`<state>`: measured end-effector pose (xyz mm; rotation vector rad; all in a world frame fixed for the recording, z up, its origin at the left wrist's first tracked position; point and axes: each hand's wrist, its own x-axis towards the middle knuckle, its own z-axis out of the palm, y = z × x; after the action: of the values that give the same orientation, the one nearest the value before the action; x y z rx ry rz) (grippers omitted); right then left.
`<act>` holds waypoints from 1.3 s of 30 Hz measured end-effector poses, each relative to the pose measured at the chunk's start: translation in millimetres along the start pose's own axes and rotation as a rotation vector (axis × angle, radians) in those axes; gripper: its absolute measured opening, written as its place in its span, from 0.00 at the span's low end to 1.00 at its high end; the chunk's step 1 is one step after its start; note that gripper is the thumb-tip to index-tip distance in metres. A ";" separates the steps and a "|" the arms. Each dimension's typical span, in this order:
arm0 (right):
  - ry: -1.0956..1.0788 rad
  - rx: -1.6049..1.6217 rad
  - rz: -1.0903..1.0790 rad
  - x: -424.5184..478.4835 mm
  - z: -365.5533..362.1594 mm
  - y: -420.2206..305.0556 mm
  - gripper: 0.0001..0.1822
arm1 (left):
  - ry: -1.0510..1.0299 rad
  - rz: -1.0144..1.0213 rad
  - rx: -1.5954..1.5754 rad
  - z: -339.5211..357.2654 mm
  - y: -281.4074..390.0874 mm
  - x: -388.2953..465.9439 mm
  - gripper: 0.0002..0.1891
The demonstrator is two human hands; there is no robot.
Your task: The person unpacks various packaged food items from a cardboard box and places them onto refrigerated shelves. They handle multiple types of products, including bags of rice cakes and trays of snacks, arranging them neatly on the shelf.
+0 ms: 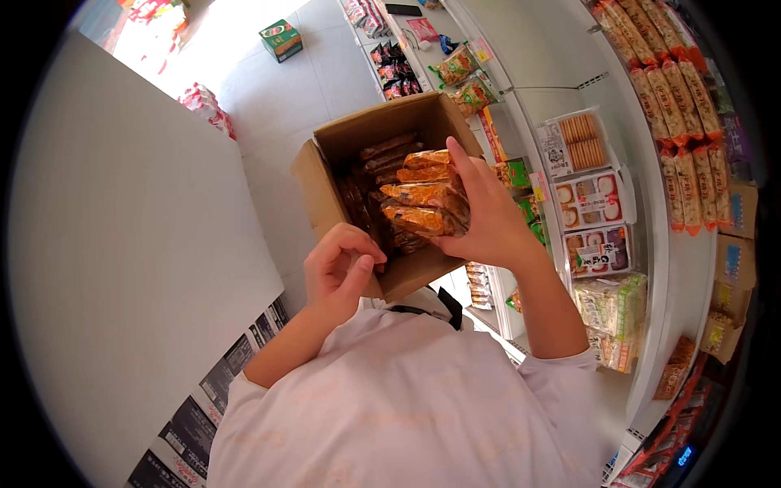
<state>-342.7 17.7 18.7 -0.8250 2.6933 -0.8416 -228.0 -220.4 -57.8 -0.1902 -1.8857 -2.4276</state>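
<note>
An opened cardboard box [421,274] stands tilted in front of my body, with brown wrapped snack packs [390,152] lying inside it. My right hand [494,213] grips several orange-and-clear plastic snack packets [421,195] in a row at the box's opening, thumb on the near side and fingers on the far side. At the near left corner of the box is my left hand [345,265], its fingers curled near a small piece of brown packaging; whether it grips that piece is not clear.
Shelves with packaged biscuits [583,143], pastry trays [595,198] and long wrapped snack bars [686,91] run along the right. A white panel [140,213] fills the left side, with stacked dark cartons [201,390] below it. Farther off, a green box [280,40] sits on the tiled floor.
</note>
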 end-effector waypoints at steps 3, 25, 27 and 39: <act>0.114 0.536 0.260 -34.3 -5.2 -15.6 0.76 | -0.077 -0.073 -0.073 0.3 16.3 19.3 0.34; 0.918 1.279 0.743 -266.6 40.0 -35.7 0.28 | -0.661 -0.867 -0.324 186.3 1.3 2.4 0.49; 0.991 1.295 0.783 -295.3 38.0 -30.6 0.23 | -0.682 -0.879 -0.279 214.2 -0.4 -12.0 0.49; 1.089 1.169 0.703 -523.1 22.3 -5.0 0.10 | -1.046 -0.671 -0.106 392.0 -23.7 -129.0 0.54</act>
<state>98.1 300.2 16.2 1.0005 1.9832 -2.6032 -79.8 161.6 -2.5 -1.2244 -2.4573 -3.2411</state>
